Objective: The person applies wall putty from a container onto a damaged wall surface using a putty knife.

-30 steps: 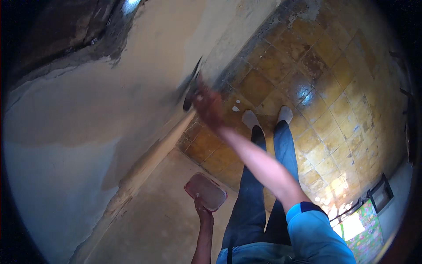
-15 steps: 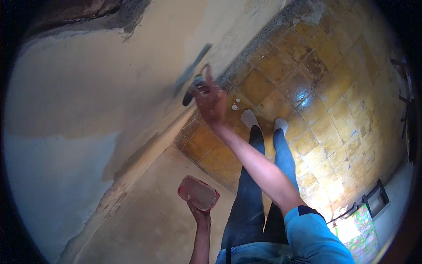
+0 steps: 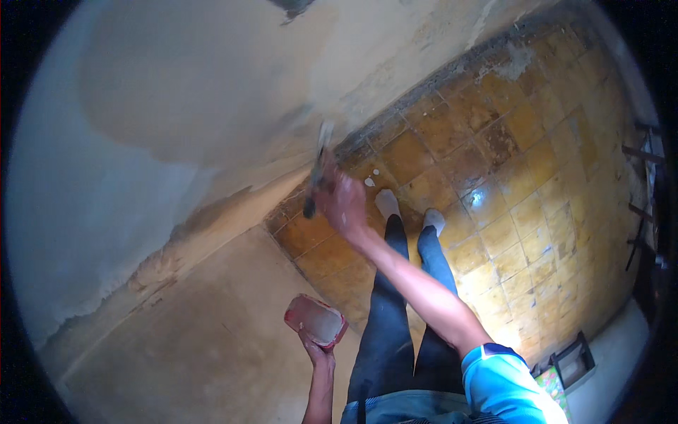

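My right hand [image 3: 341, 198] grips a trowel [image 3: 323, 141] with a dark handle and a metal blade, blurred, held against or very close to the beige plastered wall [image 3: 212, 85], just above where it meets the floor. The wall has darker patches and a rough, broken strip low down. Lower, my left hand [image 3: 316, 348] holds a red rectangular container [image 3: 318, 318] from beneath, with grey, smooth-looking material inside it.
My feet stand on a yellow tiled floor [image 3: 530, 177] with white spots near them. A plain beige surface [image 3: 198, 325] lies at lower left. Dark framed items [image 3: 643, 198] line the right edge; another dark frame [image 3: 572, 362] and a floral-patterned thing sit at lower right.
The view has swung, so the wall and floor appear tilted. The trowel's blade has changed angle, now pointing more upright, and my right hand sits a little lower in the picture.
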Demonstrator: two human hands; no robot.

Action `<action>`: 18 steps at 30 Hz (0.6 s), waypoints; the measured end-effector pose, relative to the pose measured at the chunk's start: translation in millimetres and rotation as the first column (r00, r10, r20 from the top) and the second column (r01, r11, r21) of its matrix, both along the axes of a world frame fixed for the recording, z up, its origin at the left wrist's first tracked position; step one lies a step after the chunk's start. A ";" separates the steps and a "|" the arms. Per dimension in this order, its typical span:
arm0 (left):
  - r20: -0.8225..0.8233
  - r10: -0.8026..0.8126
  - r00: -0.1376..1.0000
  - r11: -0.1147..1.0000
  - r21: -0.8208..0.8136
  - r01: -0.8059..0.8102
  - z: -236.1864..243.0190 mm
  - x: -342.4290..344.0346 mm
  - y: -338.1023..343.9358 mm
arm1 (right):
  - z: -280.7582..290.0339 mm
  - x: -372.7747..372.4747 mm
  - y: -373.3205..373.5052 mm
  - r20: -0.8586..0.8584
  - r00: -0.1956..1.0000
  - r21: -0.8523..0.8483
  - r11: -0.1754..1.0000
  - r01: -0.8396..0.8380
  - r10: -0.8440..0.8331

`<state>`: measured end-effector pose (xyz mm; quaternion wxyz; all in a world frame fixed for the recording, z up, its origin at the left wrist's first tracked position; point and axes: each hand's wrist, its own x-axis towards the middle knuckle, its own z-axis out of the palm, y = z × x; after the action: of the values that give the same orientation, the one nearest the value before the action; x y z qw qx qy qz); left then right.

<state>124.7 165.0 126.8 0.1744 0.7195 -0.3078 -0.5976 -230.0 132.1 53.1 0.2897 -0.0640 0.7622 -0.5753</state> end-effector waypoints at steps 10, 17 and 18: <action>-0.020 0.086 0.996 0.993 0.077 -0.084 -9.4 21.6 33.1 | 64.4 -34.5 -62.3 -0.268 0.910 -0.417 0.890 0.185 -0.315; -0.014 0.091 0.996 0.996 0.026 -0.091 5.3 37.8 8.0 | 67.7 58.5 -15.3 -0.276 0.950 -0.127 0.974 -0.187 0.146; -0.035 0.098 0.995 0.995 0.025 -0.097 5.2 34.4 -0.3 | 69.4 65.8 10.3 -0.070 0.982 -0.126 0.975 -0.183 0.175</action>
<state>159.0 164.7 131.9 0.2003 0.7249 -0.2621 -0.6048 -164.2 142.4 122.5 0.3132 -0.1681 0.7218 -0.5938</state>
